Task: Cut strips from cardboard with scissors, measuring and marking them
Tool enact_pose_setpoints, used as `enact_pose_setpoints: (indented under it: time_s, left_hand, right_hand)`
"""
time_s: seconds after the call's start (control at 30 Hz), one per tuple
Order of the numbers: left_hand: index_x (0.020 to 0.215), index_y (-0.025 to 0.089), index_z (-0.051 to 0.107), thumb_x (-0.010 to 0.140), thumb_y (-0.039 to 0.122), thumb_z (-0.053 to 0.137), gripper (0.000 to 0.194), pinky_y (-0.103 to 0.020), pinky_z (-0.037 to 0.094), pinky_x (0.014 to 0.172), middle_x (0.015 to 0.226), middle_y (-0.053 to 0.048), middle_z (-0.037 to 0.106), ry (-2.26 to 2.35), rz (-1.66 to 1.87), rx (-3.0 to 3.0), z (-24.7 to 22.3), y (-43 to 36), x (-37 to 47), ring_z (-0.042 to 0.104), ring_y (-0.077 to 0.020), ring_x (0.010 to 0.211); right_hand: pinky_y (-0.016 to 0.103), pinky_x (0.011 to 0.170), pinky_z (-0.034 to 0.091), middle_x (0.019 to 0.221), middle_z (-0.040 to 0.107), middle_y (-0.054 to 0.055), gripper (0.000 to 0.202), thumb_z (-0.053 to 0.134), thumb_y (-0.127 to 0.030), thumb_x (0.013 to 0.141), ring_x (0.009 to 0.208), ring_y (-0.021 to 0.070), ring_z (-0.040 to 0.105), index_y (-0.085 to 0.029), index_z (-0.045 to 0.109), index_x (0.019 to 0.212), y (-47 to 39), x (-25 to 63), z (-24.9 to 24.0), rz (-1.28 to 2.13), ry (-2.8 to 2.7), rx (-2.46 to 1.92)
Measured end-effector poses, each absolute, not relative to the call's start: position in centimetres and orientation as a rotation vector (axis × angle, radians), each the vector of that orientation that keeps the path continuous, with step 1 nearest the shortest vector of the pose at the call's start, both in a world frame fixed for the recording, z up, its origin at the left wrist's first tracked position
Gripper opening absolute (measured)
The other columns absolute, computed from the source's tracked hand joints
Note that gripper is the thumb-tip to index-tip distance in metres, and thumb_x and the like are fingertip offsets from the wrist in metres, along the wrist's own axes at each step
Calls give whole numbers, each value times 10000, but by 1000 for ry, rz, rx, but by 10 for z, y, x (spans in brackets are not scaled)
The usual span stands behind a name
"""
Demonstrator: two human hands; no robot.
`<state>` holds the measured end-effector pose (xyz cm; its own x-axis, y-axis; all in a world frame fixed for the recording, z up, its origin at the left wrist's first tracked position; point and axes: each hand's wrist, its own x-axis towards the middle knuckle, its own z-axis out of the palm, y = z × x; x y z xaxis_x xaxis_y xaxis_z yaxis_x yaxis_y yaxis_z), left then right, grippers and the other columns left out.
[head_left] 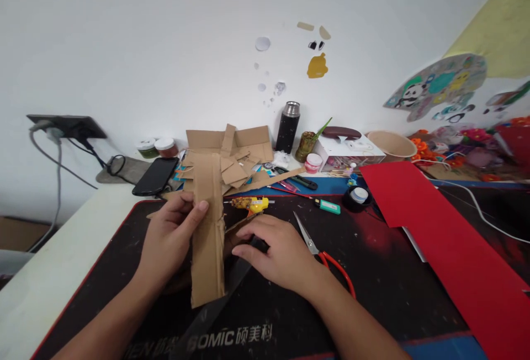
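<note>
My left hand [171, 233] is closed on a long strip of brown corrugated cardboard [208, 238], its thumb pressed on the front face. The strip stands nearly upright, with a torn patch along its right edge. Just to the right, my right hand [275, 249] is half curled, with a gap between thumb and forefinger and nothing visible in it. More cardboard [234, 236] shows partly behind the strip, next to those fingers. Beyond them lies a yellow glue gun [259, 204] with a stained body. Scissors with red handles [323, 255] rest beside my right wrist.
Cardboard offcuts [236, 172] are heaped at the back. A black phone [155, 176] lies to their left, a black flask [289, 128] behind them. Red card [434, 244] covers the right side. A green-handled cutter [298, 179] and a teal-and-white object [328, 206] lie near the mat's far edge.
</note>
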<state>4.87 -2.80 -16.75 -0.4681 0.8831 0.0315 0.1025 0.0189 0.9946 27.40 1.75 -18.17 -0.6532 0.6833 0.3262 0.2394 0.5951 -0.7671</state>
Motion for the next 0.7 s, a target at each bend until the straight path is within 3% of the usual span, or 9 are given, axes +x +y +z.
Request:
enact_pose_setpoints:
  time_s: [0.17, 0.37, 0.53, 0.7]
  left_hand:
    - [855, 241, 728, 760, 679, 891, 477, -293, 526, 598, 766, -33, 748, 1602, 1456, 1133, -169, -32, 56, 673, -221, 683]
    - [887, 247, 761, 818, 593, 864, 368, -300, 538, 624, 801, -35, 769, 1580, 1415, 1234, -172, -35, 63, 687, -216, 689]
    - [854, 245, 754, 810, 582, 874, 360, -304, 545, 631, 803, -37, 762, 1543, 1374, 1211, -175, -36, 64, 690, -223, 704]
    - [852, 239, 772, 765, 608, 898, 399, -295, 534, 593, 787, -44, 752, 1522, 1342, 1131, -172, -36, 65, 664, -213, 679]
  right_hand:
    - [358, 925, 554, 1081, 808, 85, 341, 796, -521, 1010, 1001, 242, 742, -207, 786, 1143, 16, 270, -181, 1116, -2034, -776]
    - [313, 766, 520, 874, 749, 10, 396, 907, -565, 873, 805, 192, 678, -213, 735, 931, 8, 258, -187, 1419, -1821, -882]
    - [285, 684, 458, 768, 692, -22, 337, 857, -455, 931, 726, 162, 618, -214, 667, 789, 9, 255, -190, 1481, -1785, -946]
    - [307, 731, 544, 751, 697, -14, 366, 802, -511, 958, 726, 177, 685, -219, 654, 795, 12, 257, -190, 1733, -1622, -836]
